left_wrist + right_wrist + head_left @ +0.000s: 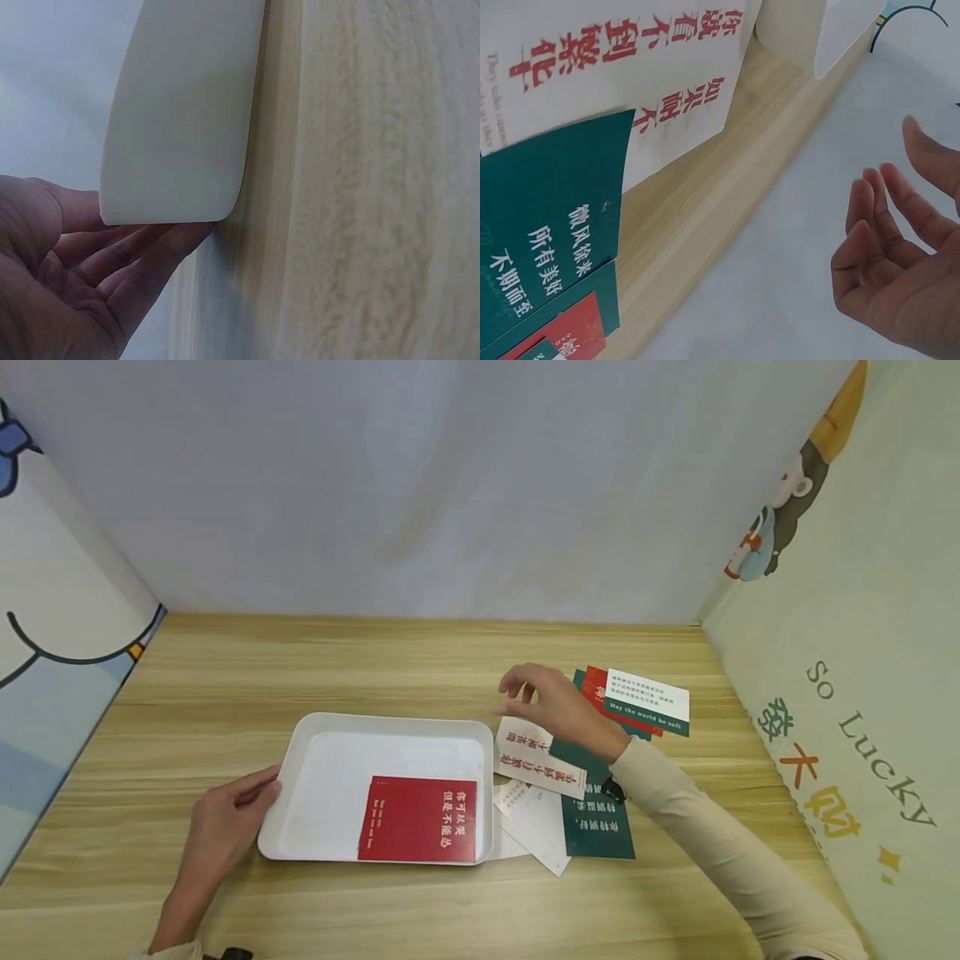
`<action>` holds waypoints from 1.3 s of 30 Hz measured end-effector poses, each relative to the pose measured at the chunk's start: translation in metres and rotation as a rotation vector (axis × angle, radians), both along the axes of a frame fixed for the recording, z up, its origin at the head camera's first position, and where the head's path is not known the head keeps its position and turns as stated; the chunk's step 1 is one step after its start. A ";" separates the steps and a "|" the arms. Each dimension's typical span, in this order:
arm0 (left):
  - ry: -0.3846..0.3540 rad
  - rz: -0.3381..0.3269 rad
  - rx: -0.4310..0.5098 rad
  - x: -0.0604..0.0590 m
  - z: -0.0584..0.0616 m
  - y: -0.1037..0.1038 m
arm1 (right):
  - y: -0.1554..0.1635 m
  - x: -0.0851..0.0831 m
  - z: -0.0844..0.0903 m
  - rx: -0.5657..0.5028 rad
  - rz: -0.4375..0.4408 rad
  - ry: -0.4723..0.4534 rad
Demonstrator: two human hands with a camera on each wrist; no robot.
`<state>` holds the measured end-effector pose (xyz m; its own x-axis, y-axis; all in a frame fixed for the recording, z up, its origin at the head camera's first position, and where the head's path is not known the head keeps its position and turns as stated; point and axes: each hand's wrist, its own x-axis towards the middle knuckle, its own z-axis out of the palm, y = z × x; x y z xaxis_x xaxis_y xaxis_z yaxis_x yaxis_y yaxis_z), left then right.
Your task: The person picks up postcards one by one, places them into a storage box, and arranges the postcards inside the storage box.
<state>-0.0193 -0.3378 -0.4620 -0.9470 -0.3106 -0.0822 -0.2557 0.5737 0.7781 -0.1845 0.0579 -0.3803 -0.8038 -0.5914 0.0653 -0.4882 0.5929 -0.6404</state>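
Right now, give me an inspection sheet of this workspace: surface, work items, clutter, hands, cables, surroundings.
Surface: wooden table, light grain.
Work items: white tray holding one red card flat in its near right corner; white card with red characters lies partly over the tray's right rim.
Clutter: loose cards right of the tray, including a green card, white cards and a fanned stack behind the right hand.
Hands: left hand touches the tray's left rim, fingers straight; right hand hovers above the cards, fingers loosely curled, holding nothing.
Cables: nothing seen.
Surroundings: plain back wall; cartoon-printed side panels left and right.
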 end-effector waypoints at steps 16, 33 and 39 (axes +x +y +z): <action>-0.011 0.007 -0.008 0.001 -0.001 -0.001 | 0.022 -0.011 -0.017 0.232 -0.083 -0.143; 0.011 0.005 -0.009 0.001 0.000 0.000 | 0.028 -0.010 -0.039 0.354 -0.065 -0.095; 0.014 0.003 -0.012 0.000 0.001 0.001 | 0.026 -0.008 -0.046 0.425 -0.062 -0.079</action>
<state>-0.0197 -0.3369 -0.4612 -0.9471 -0.3142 -0.0652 -0.2465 0.5820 0.7749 -0.1930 0.0841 -0.4266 -0.8316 -0.5024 -0.2369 -0.4023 0.8388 -0.3667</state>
